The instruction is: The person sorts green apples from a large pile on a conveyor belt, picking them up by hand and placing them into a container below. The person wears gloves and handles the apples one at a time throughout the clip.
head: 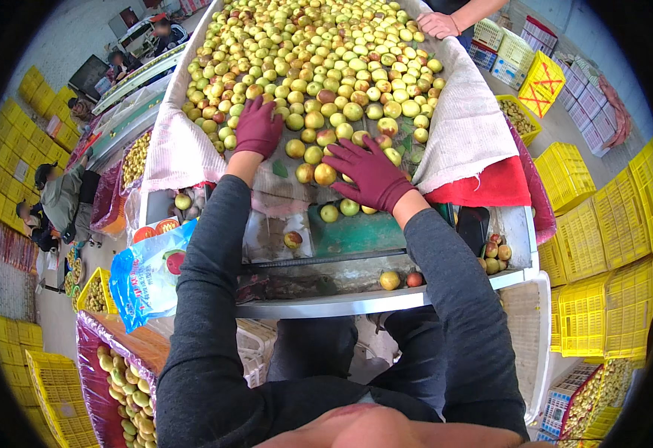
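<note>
A large heap of yellow-green jujubes (315,61), some with brown patches, spreads over the cloth-lined sorting table before me. In a maroon glove, my left hand (258,129) lies palm down at the heap's near left edge, fingers touching fruit. My right hand (368,175), gloved alike, reaches over loose jujubes nearer to me with its fingers spread. What lies under its palm is hidden. Several jujubes (325,175) sit between the hands, beside a green leaf (280,168). Closer to my body, a single jujube (292,239) rests on the lower surface.
A metal-edged trough (326,280) borders the table's near side. A blue-and-white printed bag (150,274) lies by my left forearm. Another person's hand (439,25) rests on the far right rim. Yellow crates (601,235) stack at right; a lined crate of jujubes (127,392) stands lower left.
</note>
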Available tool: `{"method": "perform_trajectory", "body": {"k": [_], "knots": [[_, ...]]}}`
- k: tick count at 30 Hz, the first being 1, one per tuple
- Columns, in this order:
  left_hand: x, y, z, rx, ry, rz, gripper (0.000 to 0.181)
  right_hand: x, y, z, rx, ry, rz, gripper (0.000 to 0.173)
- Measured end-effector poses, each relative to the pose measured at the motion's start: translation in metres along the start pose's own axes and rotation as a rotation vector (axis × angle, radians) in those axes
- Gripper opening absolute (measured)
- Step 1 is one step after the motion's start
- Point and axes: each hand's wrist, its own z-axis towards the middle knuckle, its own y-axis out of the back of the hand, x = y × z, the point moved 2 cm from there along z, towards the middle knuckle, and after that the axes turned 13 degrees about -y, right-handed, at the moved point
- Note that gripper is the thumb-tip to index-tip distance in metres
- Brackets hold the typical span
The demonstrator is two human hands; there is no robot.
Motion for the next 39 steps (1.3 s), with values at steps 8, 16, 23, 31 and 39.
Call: {"method": "perform_trajectory", "body": {"k": [8,16,23,31,39], "knots": [[-0.034,-0.019,0.001,0.195,0.075,-0.061,0.054,-0.009,0.006,0.002,-0.14,-0.107,-0.074,0.052],[-0.151,-0.017,-0.012,0.163,-0.382,-0.237,0.059,-0.031,0.013,0.0,-0.268,-0.417,-0.275,0.05],[-0.14,-0.015,0.001,0.154,-0.404,-0.648,0.038,-0.037,0.003,-0.007,-0.137,-0.425,-0.342,0.06],[-0.016,-0.024,0.023,0.167,0.1,0.116,0.057,-0.011,0.001,0.0,-0.02,-0.121,-0.178,0.059],[-0.01,-0.033,0.046,0.269,0.173,0.098,0.061,-0.01,0.008,-0.002,-0.024,-0.087,-0.094,0.053]]}}
